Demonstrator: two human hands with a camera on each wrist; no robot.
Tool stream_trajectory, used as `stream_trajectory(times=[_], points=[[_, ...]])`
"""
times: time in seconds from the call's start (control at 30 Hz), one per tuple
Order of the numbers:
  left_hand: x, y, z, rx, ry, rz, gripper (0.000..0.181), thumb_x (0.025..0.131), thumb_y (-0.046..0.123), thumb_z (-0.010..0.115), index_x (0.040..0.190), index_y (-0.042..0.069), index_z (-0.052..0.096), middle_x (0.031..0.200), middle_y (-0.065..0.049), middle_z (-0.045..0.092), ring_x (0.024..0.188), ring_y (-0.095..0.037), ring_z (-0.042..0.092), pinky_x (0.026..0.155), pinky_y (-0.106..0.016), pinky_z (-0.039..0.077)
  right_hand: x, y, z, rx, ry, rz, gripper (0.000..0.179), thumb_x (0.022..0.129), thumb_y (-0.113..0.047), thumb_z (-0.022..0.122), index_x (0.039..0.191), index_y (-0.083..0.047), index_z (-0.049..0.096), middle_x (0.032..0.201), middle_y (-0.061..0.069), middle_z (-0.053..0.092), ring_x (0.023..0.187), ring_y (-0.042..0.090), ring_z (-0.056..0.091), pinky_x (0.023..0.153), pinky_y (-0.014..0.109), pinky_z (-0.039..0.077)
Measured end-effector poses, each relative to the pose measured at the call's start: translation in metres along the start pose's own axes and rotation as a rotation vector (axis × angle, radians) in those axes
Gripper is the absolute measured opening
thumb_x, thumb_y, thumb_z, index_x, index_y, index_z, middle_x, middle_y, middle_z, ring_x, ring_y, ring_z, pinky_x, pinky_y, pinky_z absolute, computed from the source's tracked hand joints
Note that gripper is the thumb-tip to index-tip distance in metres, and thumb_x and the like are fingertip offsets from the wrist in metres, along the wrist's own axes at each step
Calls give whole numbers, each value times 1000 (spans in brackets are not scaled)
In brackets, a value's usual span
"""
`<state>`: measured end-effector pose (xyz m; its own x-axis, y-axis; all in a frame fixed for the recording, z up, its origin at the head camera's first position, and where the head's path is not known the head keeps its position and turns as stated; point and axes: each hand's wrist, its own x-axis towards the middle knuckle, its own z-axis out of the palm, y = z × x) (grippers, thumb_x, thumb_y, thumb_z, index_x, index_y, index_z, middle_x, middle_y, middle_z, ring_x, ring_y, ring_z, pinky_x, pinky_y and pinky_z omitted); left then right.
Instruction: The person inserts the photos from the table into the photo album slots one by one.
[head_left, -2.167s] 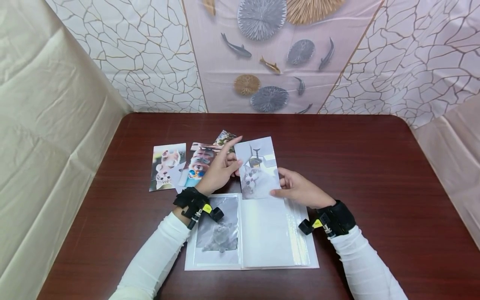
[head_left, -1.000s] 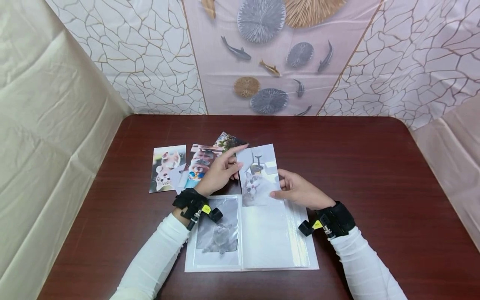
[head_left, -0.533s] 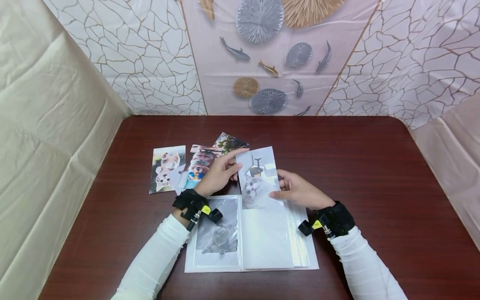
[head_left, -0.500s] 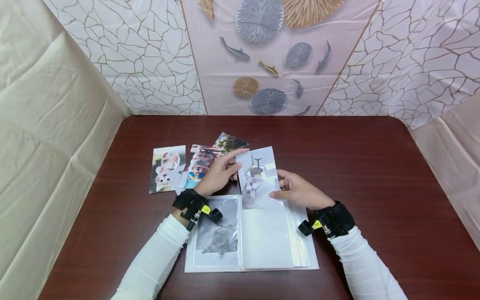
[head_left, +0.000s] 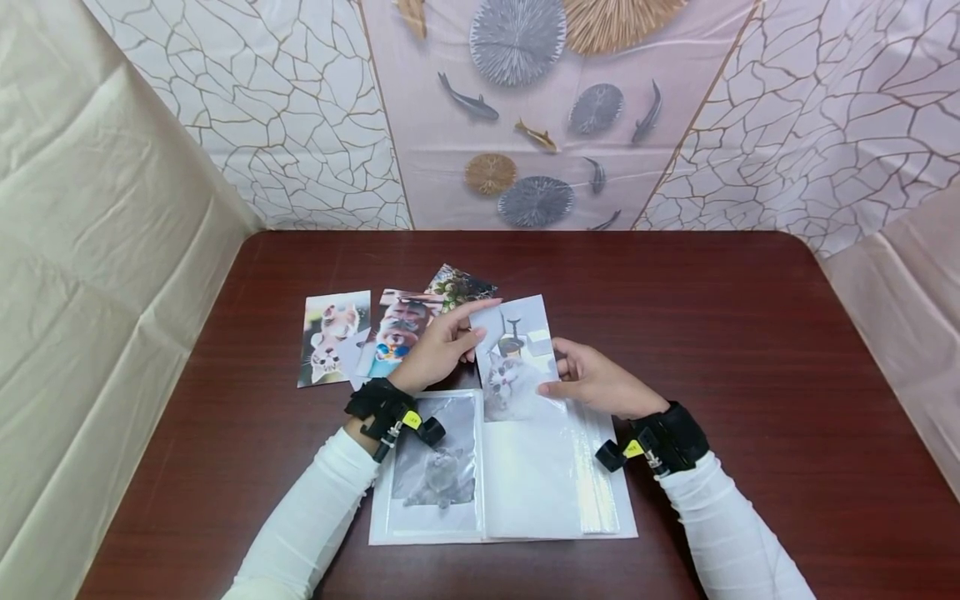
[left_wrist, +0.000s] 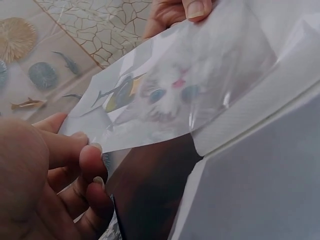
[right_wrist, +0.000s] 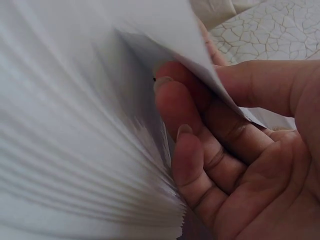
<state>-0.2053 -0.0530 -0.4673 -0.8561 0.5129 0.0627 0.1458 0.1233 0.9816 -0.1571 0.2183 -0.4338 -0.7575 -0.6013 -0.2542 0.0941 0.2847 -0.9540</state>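
Observation:
A photo print [head_left: 517, 358] of a white and grey cat spans the gap between both hands, over the right page of an open photo album [head_left: 532, 492]. At its left edge, my left hand [head_left: 438, 346] pinches it between thumb and fingers, index finger stretched along the upper corner. My right hand [head_left: 600, 379] grips the right edge, thumb in front and curled fingers behind. In the left wrist view, the lower part of the cat print [left_wrist: 165, 95] lies under the clear pocket [left_wrist: 235, 65]. Stacked album pages [right_wrist: 100, 165] fan out beside the right fingers [right_wrist: 180, 107].
Left of the album lie several loose photos: two kittens [head_left: 318, 325], a colourful print [head_left: 401, 329] partly under the left hand, and a dark leafy print [head_left: 457, 285]. A grey animal picture [head_left: 440, 467] fills the album's left pocket. Patterned cloth [head_left: 315, 108] hangs behind the brown table [head_left: 750, 333].
The cat photo has slid down toward the album, its lower edge now deeper over the right page. Both hands keep their hold; the left has shifted slightly downward. The loose photos stay put.

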Motion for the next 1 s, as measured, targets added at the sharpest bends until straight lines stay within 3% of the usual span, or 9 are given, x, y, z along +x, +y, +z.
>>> stream_trajectory(times=[0.23, 0.4, 0.6, 0.8, 1.0], points=[[-1, 2, 0, -19, -10, 0, 45, 107, 15, 51, 151, 23, 48, 73, -13, 49, 71, -42, 50, 66, -39, 48, 0, 2, 1, 2, 13, 5, 65, 95, -1, 67, 150, 2, 32, 108, 23, 73, 86, 20, 75, 74, 31, 60], [-1, 1, -2, 14, 36, 6, 44, 107, 16, 53, 150, 24, 50, 72, -15, 50, 68, -35, 52, 68, -38, 48, 0, 2, 0, -4, 11, 3, 65, 94, -2, 69, 148, 5, 33, 110, 25, 72, 87, 19, 75, 75, 30, 60], [-1, 1, -2, 51, 88, 27, 43, 106, 16, 53, 148, 24, 52, 73, -20, 48, 66, -36, 51, 66, -35, 47, 1, 1, -2, -1, -17, 15, 70, 93, -1, 70, 150, 2, 31, 109, 24, 74, 87, 20, 76, 74, 29, 60], [-1, 1, -2, 39, 84, 38, 43, 107, 14, 52, 149, 24, 51, 68, -18, 46, 62, -27, 46, 66, -40, 43, 1, 0, -1, -1, -9, 14, 70, 93, -1, 70, 151, 3, 31, 108, 24, 74, 87, 20, 76, 74, 28, 59], [-1, 1, 0, 36, 67, 24, 44, 107, 14, 52, 148, 29, 51, 64, -16, 46, 63, -33, 46, 63, -40, 44, 0, 0, -1, -2, -3, -1, 69, 93, 2, 69, 149, 6, 30, 108, 26, 73, 86, 19, 75, 74, 28, 59]])
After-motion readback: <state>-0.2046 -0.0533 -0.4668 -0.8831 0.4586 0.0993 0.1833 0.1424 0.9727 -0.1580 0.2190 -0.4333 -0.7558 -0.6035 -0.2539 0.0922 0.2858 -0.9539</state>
